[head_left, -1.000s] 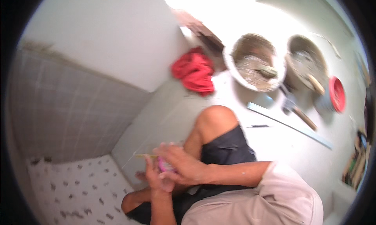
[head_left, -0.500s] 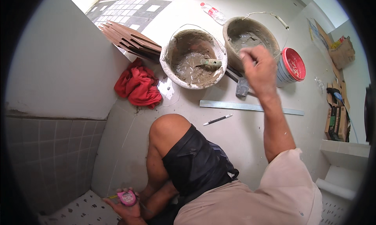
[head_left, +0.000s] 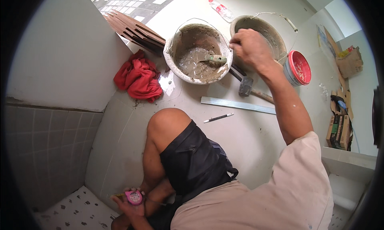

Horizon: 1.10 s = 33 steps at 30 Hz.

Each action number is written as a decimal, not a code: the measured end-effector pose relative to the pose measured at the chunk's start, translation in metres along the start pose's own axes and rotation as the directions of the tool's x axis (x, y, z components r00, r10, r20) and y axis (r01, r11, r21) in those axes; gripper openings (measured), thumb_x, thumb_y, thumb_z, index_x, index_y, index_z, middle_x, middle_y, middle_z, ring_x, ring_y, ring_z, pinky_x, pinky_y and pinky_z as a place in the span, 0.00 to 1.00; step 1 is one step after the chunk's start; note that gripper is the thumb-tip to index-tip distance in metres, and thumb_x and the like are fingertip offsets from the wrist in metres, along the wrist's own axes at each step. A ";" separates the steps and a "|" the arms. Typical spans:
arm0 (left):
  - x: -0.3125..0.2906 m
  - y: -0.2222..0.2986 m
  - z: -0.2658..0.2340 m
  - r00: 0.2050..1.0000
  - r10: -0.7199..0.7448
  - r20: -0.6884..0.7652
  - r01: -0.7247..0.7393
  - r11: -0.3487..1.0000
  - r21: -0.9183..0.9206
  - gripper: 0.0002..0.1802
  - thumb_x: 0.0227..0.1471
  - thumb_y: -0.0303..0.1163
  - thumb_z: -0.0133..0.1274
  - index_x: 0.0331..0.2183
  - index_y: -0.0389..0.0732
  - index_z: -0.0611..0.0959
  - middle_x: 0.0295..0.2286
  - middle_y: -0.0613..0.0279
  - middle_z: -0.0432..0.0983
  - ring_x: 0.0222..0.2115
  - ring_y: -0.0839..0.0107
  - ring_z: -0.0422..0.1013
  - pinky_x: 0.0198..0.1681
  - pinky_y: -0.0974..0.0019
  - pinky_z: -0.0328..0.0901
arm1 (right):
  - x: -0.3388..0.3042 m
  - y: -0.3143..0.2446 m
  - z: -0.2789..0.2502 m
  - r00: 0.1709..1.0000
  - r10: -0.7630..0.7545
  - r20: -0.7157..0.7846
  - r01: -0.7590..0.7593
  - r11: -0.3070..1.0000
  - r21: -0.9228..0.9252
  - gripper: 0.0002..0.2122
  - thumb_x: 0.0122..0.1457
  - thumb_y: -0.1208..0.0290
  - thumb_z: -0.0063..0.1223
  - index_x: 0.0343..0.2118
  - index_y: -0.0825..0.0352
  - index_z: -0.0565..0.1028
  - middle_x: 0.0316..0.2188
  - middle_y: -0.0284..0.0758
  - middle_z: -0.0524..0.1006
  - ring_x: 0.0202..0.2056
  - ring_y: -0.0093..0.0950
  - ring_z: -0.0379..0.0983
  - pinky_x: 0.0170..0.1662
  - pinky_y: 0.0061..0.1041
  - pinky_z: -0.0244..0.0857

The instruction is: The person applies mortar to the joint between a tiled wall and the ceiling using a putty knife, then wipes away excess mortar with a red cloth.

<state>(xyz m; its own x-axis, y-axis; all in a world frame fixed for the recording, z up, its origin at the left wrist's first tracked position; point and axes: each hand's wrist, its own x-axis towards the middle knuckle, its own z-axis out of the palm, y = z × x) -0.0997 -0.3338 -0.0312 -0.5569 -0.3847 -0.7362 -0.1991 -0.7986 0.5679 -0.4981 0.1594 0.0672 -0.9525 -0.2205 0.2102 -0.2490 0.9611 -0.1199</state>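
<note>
At the lower left my left hand point(head_left: 135, 210) is closed around a pink tape measure point(head_left: 134, 197), and a short yellow bit of its blade shows. My right hand point(head_left: 252, 48) is stretched far forward over the near rim of the large mortar bucket point(head_left: 280, 40), its fingers curled in. Whatever those fingers hold, if anything, is hidden. Just left of it stands a white-rimmed bucket point(head_left: 171, 68) of wet mortar, in which a green-handled trowel point(head_left: 218, 59) rests. Under my right forearm lies a rubber mallet point(head_left: 246, 86).
A metal straightedge point(head_left: 236, 104) and a black-and-white marker point(head_left: 219, 118) lie on the floor before my knee. To the left are a red cloth point(head_left: 140, 80) and stacked brown boards point(head_left: 134, 32). A red-rimmed pail point(head_left: 300, 68) stands right; a plastic bottle point(head_left: 221, 10) lies behind.
My right hand has moved a little left and forward, toward the gap between the two mortar buckets. My left hand keeps the tape measure. The whole view has shifted slightly.
</note>
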 end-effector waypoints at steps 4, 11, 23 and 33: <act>0.001 -0.001 -0.007 1.000 0.004 -0.023 -0.003 1.000 0.021 0.43 0.55 0.77 0.40 0.39 0.42 0.77 0.31 0.55 0.75 0.36 0.53 0.72 0.38 0.51 0.68 | 0.026 0.011 0.012 0.997 0.078 -0.008 -0.076 0.989 0.128 0.09 0.57 0.66 0.62 0.32 0.67 0.85 0.29 0.47 0.82 0.36 0.44 0.81 0.45 0.41 0.74; 0.004 0.000 -0.002 0.998 -0.017 -0.062 0.017 1.000 0.005 0.44 0.55 0.78 0.39 0.38 0.41 0.77 0.30 0.56 0.75 0.36 0.54 0.72 0.38 0.50 0.68 | 0.061 -0.038 0.069 0.879 -0.086 0.469 0.255 0.915 -0.311 0.09 0.57 0.66 0.62 0.36 0.63 0.85 0.40 0.37 0.85 0.48 0.37 0.78 0.49 0.36 0.72; 0.010 0.001 -0.005 0.996 -0.044 -0.072 0.044 0.999 0.006 0.44 0.53 0.78 0.42 0.36 0.42 0.77 0.29 0.57 0.74 0.35 0.55 0.72 0.36 0.51 0.68 | 0.047 -0.037 0.040 0.887 0.120 0.445 -0.050 0.985 -0.166 0.11 0.59 0.70 0.52 0.37 0.68 0.83 0.38 0.49 0.83 0.41 0.46 0.80 0.48 0.45 0.72; 0.015 0.000 0.002 0.996 -0.065 -0.065 0.067 0.998 0.022 0.43 0.54 0.77 0.44 0.37 0.40 0.77 0.30 0.56 0.75 0.35 0.54 0.72 0.36 0.52 0.69 | -0.056 -0.004 0.025 0.998 0.068 0.017 -0.067 0.997 -0.038 0.10 0.63 0.69 0.53 0.46 0.62 0.75 0.31 0.43 0.75 0.35 0.46 0.77 0.39 0.42 0.71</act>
<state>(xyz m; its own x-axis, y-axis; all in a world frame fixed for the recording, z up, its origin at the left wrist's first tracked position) -0.1094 -0.3388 -0.0416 -0.4890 -0.3608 -0.7942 -0.2539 -0.8121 0.5254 -0.4480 0.1641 0.0320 -0.9699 -0.1579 0.1853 -0.1779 0.9793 -0.0967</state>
